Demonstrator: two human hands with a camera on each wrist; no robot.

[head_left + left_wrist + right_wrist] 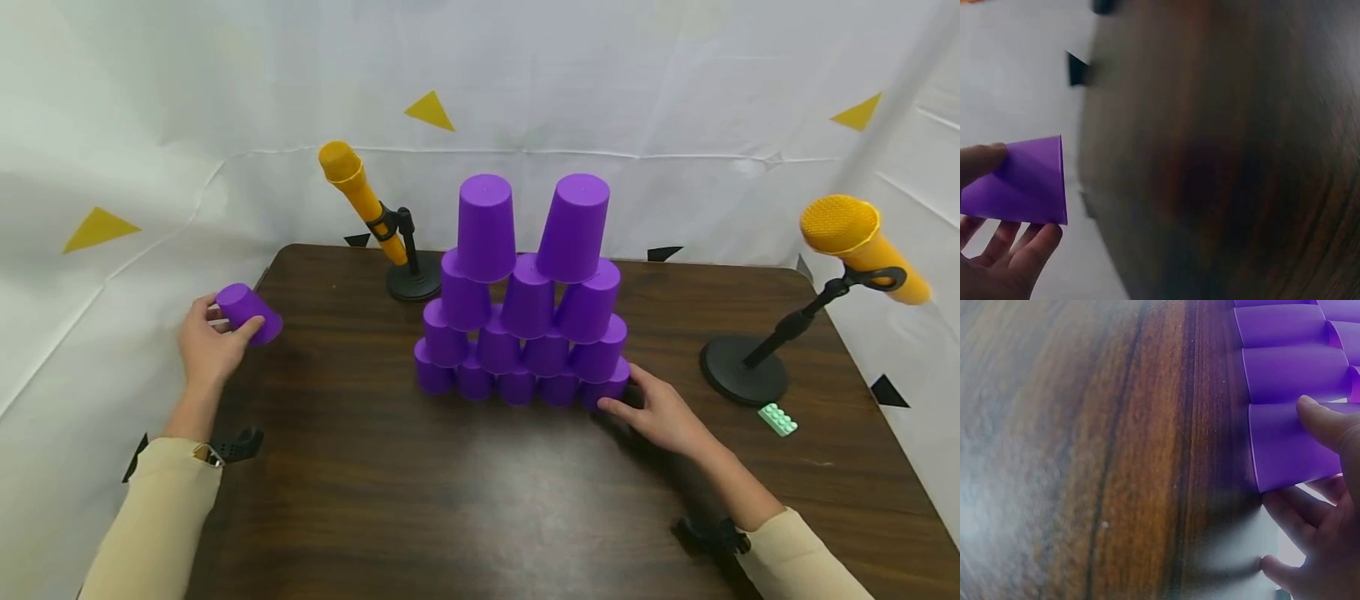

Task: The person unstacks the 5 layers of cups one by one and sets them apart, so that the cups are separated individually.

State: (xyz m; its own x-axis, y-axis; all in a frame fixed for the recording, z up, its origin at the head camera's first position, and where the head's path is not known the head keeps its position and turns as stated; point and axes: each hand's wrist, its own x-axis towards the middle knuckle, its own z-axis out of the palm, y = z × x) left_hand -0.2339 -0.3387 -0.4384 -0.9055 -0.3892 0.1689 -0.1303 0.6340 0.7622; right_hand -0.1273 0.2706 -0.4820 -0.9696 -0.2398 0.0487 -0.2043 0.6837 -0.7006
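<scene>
On the left, my left hand point(208, 346) holds a purple cup point(242, 307) tilted, its closed base up and to the left. In the left wrist view the thumb lies on one side of that cup point(1025, 181) and the fingers on the other. Inverted purple cups point(527, 300) form a stacked wall in the table's middle: two on top, three beneath, then two wider rows. My right hand point(663, 417) grips the bottom row's rightmost cup point(606, 390), with thumb and fingers around its sides in the right wrist view.
Behind the stack to the left stands a yellow microphone point(363, 200) on a black stand point(415, 277). Another yellow microphone point(862, 246) on a black stand point(742, 371) is at the right, near a mint-green toy brick point(777, 419). White sheeting point(637, 75) surrounds the dark wooden table point(420, 492).
</scene>
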